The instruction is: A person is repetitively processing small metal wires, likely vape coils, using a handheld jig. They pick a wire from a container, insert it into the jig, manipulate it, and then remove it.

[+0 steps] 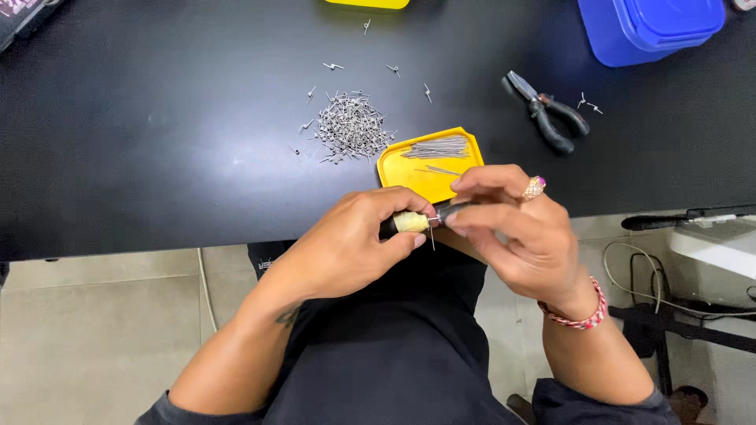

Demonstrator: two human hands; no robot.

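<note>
My left hand [354, 244] grips a small tool with a pale yellow tip [411, 222] and a dark body, held just below the black table's front edge. My right hand [516, 232], with a ring and a red-and-white bracelet, pinches the dark part of the same tool [453, 211] from the right. A thin metal pin [431, 234] hangs down from the tool between the two hands. Just beyond the hands a small yellow tray [429, 182] holds straight metal pins [437, 147].
A heap of bent metal pins [350, 127] lies on the black table [157, 142], with loose ones scattered around it. Black-handled pliers [547, 112] lie to the right. A blue lidded tub [650, 27] stands at the far right, a yellow object [368, 3] at the far edge.
</note>
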